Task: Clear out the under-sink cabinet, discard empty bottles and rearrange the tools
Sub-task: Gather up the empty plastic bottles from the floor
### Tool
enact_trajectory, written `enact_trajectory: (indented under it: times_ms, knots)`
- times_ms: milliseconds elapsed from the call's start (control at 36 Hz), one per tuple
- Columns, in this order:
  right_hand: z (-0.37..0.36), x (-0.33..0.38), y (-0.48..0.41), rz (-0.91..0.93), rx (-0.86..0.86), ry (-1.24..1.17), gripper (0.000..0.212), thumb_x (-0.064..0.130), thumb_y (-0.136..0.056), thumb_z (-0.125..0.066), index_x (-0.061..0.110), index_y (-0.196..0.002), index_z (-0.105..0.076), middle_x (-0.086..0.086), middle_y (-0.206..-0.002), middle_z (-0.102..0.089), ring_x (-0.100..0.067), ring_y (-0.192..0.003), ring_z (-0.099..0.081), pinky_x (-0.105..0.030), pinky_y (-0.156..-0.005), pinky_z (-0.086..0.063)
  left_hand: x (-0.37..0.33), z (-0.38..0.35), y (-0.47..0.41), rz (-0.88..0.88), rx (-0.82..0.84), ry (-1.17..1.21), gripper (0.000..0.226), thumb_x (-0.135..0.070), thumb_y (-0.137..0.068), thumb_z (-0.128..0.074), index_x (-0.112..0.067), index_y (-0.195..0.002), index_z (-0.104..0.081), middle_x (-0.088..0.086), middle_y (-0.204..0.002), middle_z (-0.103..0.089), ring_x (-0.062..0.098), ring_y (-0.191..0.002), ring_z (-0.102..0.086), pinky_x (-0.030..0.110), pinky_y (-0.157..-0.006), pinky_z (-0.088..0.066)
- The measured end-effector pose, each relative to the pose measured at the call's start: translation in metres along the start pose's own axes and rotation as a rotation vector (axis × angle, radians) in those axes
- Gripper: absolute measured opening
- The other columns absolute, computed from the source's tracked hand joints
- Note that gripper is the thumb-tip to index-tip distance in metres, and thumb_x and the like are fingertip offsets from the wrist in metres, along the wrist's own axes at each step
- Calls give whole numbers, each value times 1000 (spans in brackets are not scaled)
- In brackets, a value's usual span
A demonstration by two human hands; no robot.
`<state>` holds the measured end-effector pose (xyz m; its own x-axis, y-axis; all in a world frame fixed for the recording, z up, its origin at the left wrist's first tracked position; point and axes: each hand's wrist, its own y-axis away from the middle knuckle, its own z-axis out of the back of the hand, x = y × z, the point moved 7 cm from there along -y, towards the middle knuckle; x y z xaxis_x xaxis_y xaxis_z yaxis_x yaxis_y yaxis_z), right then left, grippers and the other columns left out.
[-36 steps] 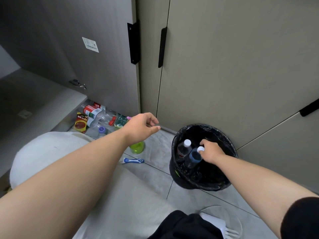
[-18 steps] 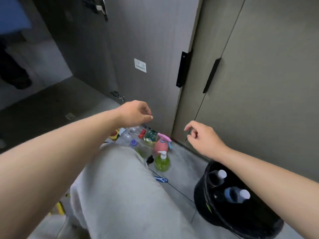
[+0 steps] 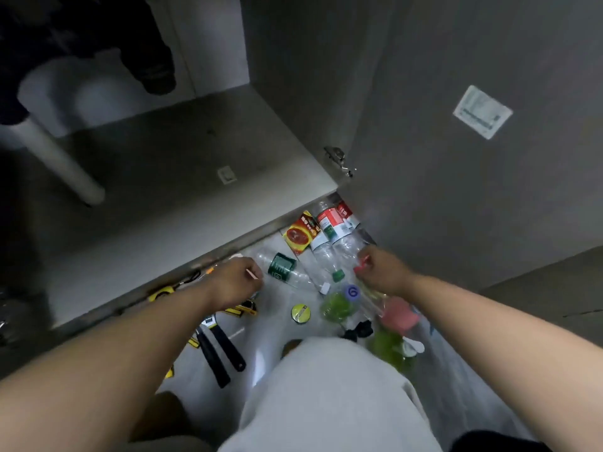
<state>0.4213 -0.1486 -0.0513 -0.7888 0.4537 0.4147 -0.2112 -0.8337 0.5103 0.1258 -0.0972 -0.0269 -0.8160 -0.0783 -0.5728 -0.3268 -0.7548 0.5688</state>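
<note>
Several clear plastic bottles lie on the floor in front of the open under-sink cabinet. My right hand is closed around the neck of a red-capped bottle, and the cap shows at my thumb. My left hand has its fingers curled at the end of a green-label bottle; whether it grips it is unclear. Between the hands lie a green-capped bottle and a purple-capped bottle. Black-handled pliers and a yellow tape measure lie under my left forearm.
The open cabinet door stands at the right. A white drain pipe rises inside the cabinet. A red food packet, a pink spray bottle, a green pump bottle and a yellow-green lid crowd the floor. My knee fills the foreground.
The view has swung from the black bin to the floor by the cabinet. Both hands have dropped onto the bottle pile. The bin is out of view.
</note>
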Motion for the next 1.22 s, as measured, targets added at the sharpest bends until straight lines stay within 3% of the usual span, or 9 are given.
enact_trajectory:
  times_ms: [83, 250, 528, 639, 806, 944, 1000, 1111, 1222]
  knots:
    - [-13, -4, -39, -111, -11, -45, 60, 19, -86, -71, 6, -138, -46, -17, -132, -58, -33, -118, -58, -30, -94, -47, 24, -23, -20, 67, 32, 115, 8, -18, -96, -63, -16, -101, -69, 5, -96, -71, 19, -81, -66, 22, -63, -50]
    - [-35, -14, -92, -251, -34, 65, 87, 30, -84, -75, 5, -150, -23, -20, -149, -38, -39, -136, -44, -50, -112, -39, 42, -56, -43, 115, 94, 294, 14, -10, -97, -58, -9, -107, -68, 5, -90, -65, 14, -76, -60, 20, -65, -47]
    - [-45, -14, -119, -328, -91, 211, 79, 47, -83, -75, 11, -139, -33, -14, -118, -63, -32, -93, -71, -46, -87, -58, 33, -68, -62, 118, 90, 562, 15, -17, -96, -66, -15, -111, -69, 5, -104, -75, 14, -89, -72, 23, -73, -52]
    - [-39, 0, -101, -227, -89, 102, 75, 43, -84, -75, 11, -138, -34, -9, -106, -64, -15, -56, -62, -27, -61, -50, 19, -61, -67, 80, 75, 633, 26, -28, -93, -72, -20, -117, -65, 3, -107, -74, 14, -94, -74, 29, -81, -55]
    - [-45, 71, -55, 141, 198, -198, 70, 38, -80, -80, 33, -134, -37, 16, -99, -59, -3, -74, -66, -17, -57, -53, -6, -51, -72, 65, 21, 879, 91, -54, -70, -85, -26, -145, -44, -2, -121, -71, 17, -112, -68, 43, -102, -52]
    - [-69, 117, -44, 271, 422, -156, 70, 33, -77, -83, 35, -136, -44, 25, -103, -54, 0, -91, -61, -12, -65, -49, 5, -29, -74, 13, -195, 1000, 63, -38, -73, -88, -25, -128, -60, -6, -114, -75, 13, -101, -73, 39, -94, -57]
    - [-81, 116, -57, 220, 467, 3, 76, 35, -77, -83, 25, -141, -44, 13, -119, -55, -11, -105, -59, -20, -74, -48, 24, -17, -73, 35, -328, 960, 61, -33, -77, -86, -27, -129, -54, -7, -115, -71, 9, -101, -70, 30, -85, -56]
    - [-104, 106, -91, 142, 333, 374, 67, 30, -82, -77, 10, -139, -47, -14, -132, -57, -28, -113, -60, -30, -82, -51, 60, 3, -67, 52, -493, 958, 53, -25, -82, -82, -22, -126, -52, -2, -104, -69, 1, -84, -70, 15, -66, -53]
    - [-131, 95, -115, 44, 233, 429, 76, 29, -74, -83, 10, -136, -43, -14, -120, -59, -30, -102, -63, -34, -74, -52, 83, 12, -65, 76, -508, 973, 52, -30, -84, -81, -22, -128, -54, 0, -108, -70, 8, -92, -70, 24, -76, -56]
